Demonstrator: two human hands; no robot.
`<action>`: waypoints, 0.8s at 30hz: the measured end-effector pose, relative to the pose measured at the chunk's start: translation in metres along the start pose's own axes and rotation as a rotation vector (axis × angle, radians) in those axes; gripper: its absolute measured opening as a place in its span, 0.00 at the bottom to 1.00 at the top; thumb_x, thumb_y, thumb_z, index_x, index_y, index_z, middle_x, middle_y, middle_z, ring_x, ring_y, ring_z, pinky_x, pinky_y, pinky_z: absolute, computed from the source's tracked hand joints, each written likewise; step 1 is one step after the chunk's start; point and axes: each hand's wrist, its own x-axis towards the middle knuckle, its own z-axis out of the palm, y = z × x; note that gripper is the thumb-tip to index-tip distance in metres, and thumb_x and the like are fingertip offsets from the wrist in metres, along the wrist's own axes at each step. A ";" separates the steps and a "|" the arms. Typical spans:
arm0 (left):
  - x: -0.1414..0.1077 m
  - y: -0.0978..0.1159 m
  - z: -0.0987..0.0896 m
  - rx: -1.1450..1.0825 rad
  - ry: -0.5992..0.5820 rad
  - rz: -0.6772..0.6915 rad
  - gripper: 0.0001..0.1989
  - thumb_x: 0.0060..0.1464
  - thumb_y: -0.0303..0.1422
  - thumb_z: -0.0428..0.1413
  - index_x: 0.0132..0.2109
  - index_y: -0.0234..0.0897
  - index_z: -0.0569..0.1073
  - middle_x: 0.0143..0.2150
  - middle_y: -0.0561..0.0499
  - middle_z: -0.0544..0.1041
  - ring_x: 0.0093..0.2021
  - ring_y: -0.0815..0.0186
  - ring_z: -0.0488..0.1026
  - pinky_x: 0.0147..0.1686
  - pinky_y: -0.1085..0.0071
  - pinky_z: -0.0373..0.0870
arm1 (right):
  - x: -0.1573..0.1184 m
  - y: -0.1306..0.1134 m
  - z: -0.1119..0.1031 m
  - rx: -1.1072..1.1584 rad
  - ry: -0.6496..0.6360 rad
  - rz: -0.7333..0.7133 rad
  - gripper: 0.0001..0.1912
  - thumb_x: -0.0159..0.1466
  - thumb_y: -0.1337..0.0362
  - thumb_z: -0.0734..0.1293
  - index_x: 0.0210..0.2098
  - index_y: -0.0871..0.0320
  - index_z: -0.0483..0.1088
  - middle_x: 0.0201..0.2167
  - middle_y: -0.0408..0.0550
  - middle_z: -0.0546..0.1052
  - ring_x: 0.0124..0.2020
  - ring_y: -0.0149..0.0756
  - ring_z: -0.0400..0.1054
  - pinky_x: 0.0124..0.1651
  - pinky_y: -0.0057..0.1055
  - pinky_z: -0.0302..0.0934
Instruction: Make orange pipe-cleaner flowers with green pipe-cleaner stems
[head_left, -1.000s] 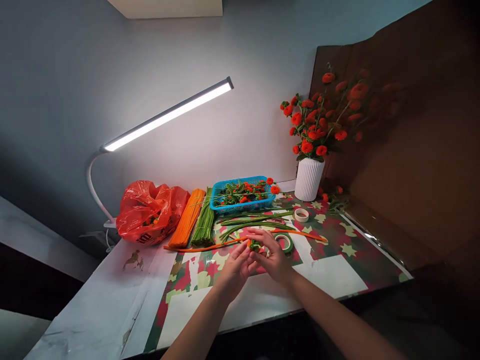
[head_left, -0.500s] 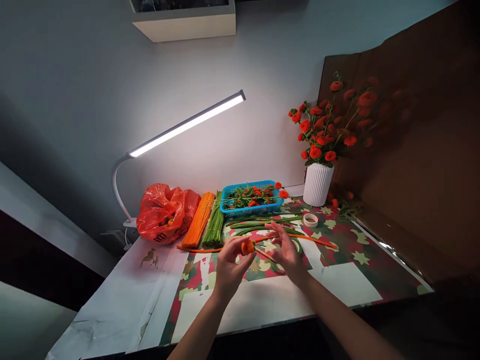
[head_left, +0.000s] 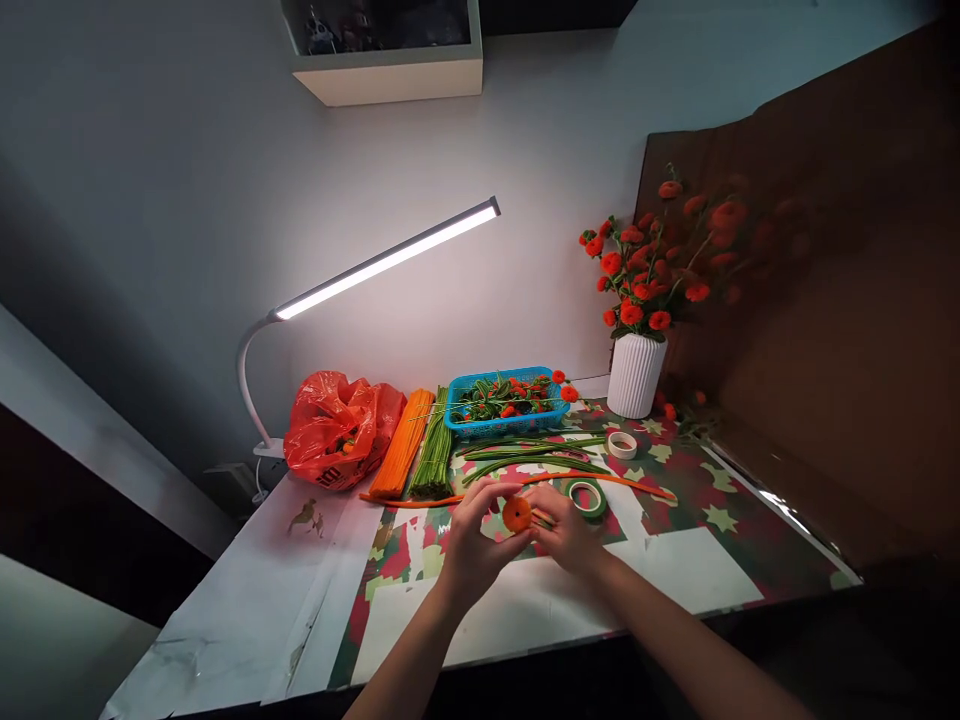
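An orange fuzzy flower head (head_left: 516, 514) with a small dark centre faces me between my two hands. My left hand (head_left: 480, 540) grips it from the left, thumb below and fingers above. Just to the right, my right hand (head_left: 562, 527) is closed, its fingertips pressed together beside the flower around its short stem. Close behind the right hand lies a roll of green tape (head_left: 586, 499). A long orange strip (head_left: 630, 482) crosses the table behind both hands, with green stems (head_left: 525, 455) beyond it.
A blue basket (head_left: 457, 428) holds green and orange-red flower pieces. To its left are green stems (head_left: 433, 460), orange stems (head_left: 401, 450) and a red bag (head_left: 337, 430). A white tape roll (head_left: 622, 446) lies near a white vase (head_left: 636, 375). A lit lamp (head_left: 390, 260) hangs above.
My right hand has moved in toward the left one and closed at the flower. The flower has turned to show its dark centre, and the green tape roll shows more fully. The view has shifted slightly.
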 end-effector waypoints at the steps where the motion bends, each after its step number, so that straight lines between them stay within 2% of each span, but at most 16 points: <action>1: 0.002 -0.002 -0.002 -0.039 -0.041 -0.003 0.20 0.43 0.34 0.65 0.45 0.41 0.73 0.39 0.49 0.72 0.36 0.65 0.67 0.36 0.68 0.66 | 0.000 -0.001 0.000 0.001 -0.006 -0.003 0.12 0.63 0.53 0.64 0.33 0.55 0.72 0.35 0.47 0.76 0.40 0.40 0.67 0.45 0.37 0.59; 6: 0.011 -0.014 -0.014 -0.295 -0.284 0.030 0.20 0.43 0.43 0.64 0.45 0.41 0.76 0.42 0.45 0.75 0.45 0.58 0.70 0.47 0.61 0.66 | 0.001 -0.001 0.000 -0.039 -0.082 -0.041 0.18 0.65 0.50 0.60 0.30 0.56 0.71 0.31 0.47 0.75 0.36 0.38 0.66 0.41 0.36 0.59; 8: 0.014 -0.018 -0.018 -0.330 -0.324 0.060 0.22 0.41 0.44 0.65 0.43 0.41 0.77 0.44 0.43 0.76 0.46 0.56 0.71 0.48 0.58 0.65 | 0.000 0.000 0.001 -0.053 -0.113 -0.050 0.19 0.64 0.49 0.60 0.31 0.56 0.72 0.31 0.48 0.75 0.35 0.38 0.65 0.40 0.35 0.59; 10: 0.016 -0.021 -0.019 -0.333 -0.317 0.095 0.23 0.38 0.46 0.66 0.41 0.40 0.78 0.43 0.42 0.78 0.45 0.55 0.72 0.48 0.57 0.65 | -0.001 0.001 0.001 -0.063 -0.132 -0.052 0.19 0.64 0.48 0.61 0.32 0.56 0.73 0.31 0.48 0.75 0.35 0.38 0.65 0.39 0.35 0.59; 13: 0.015 -0.024 -0.016 -0.320 -0.245 0.123 0.22 0.36 0.48 0.65 0.37 0.40 0.79 0.37 0.42 0.80 0.41 0.56 0.74 0.44 0.56 0.68 | -0.001 -0.001 0.002 -0.071 -0.173 -0.052 0.16 0.63 0.50 0.62 0.32 0.56 0.73 0.31 0.47 0.75 0.35 0.38 0.66 0.40 0.34 0.60; 16: 0.011 -0.027 -0.012 -0.299 -0.169 0.091 0.19 0.37 0.47 0.65 0.35 0.41 0.79 0.34 0.43 0.80 0.39 0.56 0.75 0.43 0.57 0.69 | -0.002 -0.004 0.001 -0.088 -0.216 -0.059 0.13 0.64 0.54 0.63 0.30 0.55 0.73 0.32 0.47 0.76 0.37 0.38 0.67 0.43 0.36 0.61; 19: 0.011 -0.030 -0.020 -0.262 -0.163 0.068 0.18 0.37 0.47 0.65 0.34 0.39 0.79 0.33 0.43 0.80 0.40 0.56 0.75 0.44 0.58 0.70 | -0.003 -0.005 0.000 -0.082 -0.185 -0.037 0.11 0.62 0.55 0.65 0.38 0.54 0.73 0.39 0.49 0.76 0.42 0.42 0.68 0.47 0.39 0.61; 21: 0.019 -0.032 -0.040 -0.190 -0.129 0.060 0.19 0.37 0.45 0.66 0.34 0.37 0.78 0.34 0.43 0.79 0.40 0.56 0.75 0.44 0.59 0.70 | -0.004 -0.006 -0.002 -0.072 -0.141 0.018 0.13 0.62 0.56 0.64 0.43 0.54 0.71 0.43 0.51 0.75 0.46 0.43 0.67 0.49 0.40 0.61; 22: 0.026 -0.033 -0.055 -0.133 -0.061 0.042 0.18 0.38 0.44 0.66 0.35 0.36 0.77 0.36 0.43 0.79 0.40 0.57 0.75 0.43 0.60 0.70 | -0.004 -0.006 -0.003 -0.064 -0.123 0.039 0.13 0.63 0.56 0.63 0.44 0.54 0.70 0.44 0.51 0.74 0.48 0.44 0.66 0.50 0.41 0.61; 24: 0.045 -0.040 -0.095 -0.001 0.176 -0.008 0.19 0.43 0.44 0.63 0.39 0.35 0.76 0.39 0.42 0.78 0.41 0.59 0.74 0.44 0.63 0.69 | -0.005 -0.006 -0.004 -0.057 -0.115 0.064 0.11 0.64 0.57 0.62 0.43 0.53 0.70 0.45 0.51 0.73 0.50 0.44 0.65 0.52 0.41 0.60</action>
